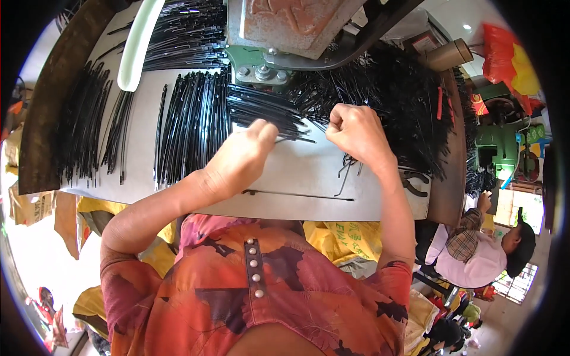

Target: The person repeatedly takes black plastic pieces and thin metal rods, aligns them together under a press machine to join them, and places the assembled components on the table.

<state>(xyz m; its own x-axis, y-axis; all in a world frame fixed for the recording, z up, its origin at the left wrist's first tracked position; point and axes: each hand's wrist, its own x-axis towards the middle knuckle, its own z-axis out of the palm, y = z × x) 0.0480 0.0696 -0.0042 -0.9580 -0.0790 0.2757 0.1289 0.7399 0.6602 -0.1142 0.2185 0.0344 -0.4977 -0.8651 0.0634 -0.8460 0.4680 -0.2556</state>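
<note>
Fingers (265, 132) curled inward on both hands, head view. Left hand (242, 155) and right hand (359, 135) sit apart over the work, knuckles up. Fingertips mostly hidden; can't tell how far closed, or whether either grips a rod.

Stack of thin glossy black rods (261, 107) lies just beyond and between the hands; its left ends meet the next stack. Long axis runs left-right, free ends pointing right and slightly toward the wearer. Single loose black rod (303, 195) lies near the front edge, also left-right, hooked end left.

Black-handled pliers (415, 185) partly behind the right forearm. Green-and-grey metal machine (261, 66) cut off at top. Tangled heap of black strands (409, 101) at right, individual pieces unreadable.

Surface: pale grey flat tabletop (285, 166). Room: yellow printed sacks (347, 240) below; co-worker in pink top (466, 261) near a green machine (497, 142), right, distorted by rim.
</note>
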